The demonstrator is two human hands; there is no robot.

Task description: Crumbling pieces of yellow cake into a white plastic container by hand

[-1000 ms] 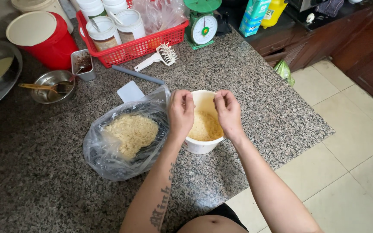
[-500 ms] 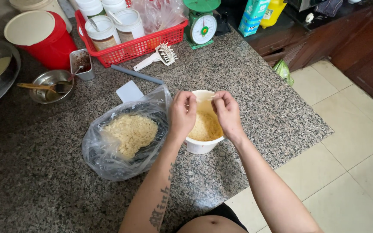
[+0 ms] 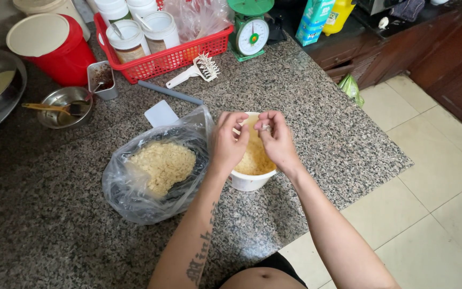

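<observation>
Both hands hover over a round white plastic bowl point(image 3: 247, 179) of pale yellow flakes on the speckled granite counter point(image 3: 316, 107). The left hand point(image 3: 227, 140) curls its fingers loosely, gripping nothing visible, while the right hand point(image 3: 276, 140) pinches a small pale bit at its fingertips. Just beside the bowl, to its left, sits a clear plastic bag point(image 3: 135, 198) of similar flakes.

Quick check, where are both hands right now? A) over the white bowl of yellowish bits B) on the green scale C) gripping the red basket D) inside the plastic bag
A: the left hand and right hand meet above the white bowl, pinching something small between them; the plastic bag sits beside it, untouched.
</observation>
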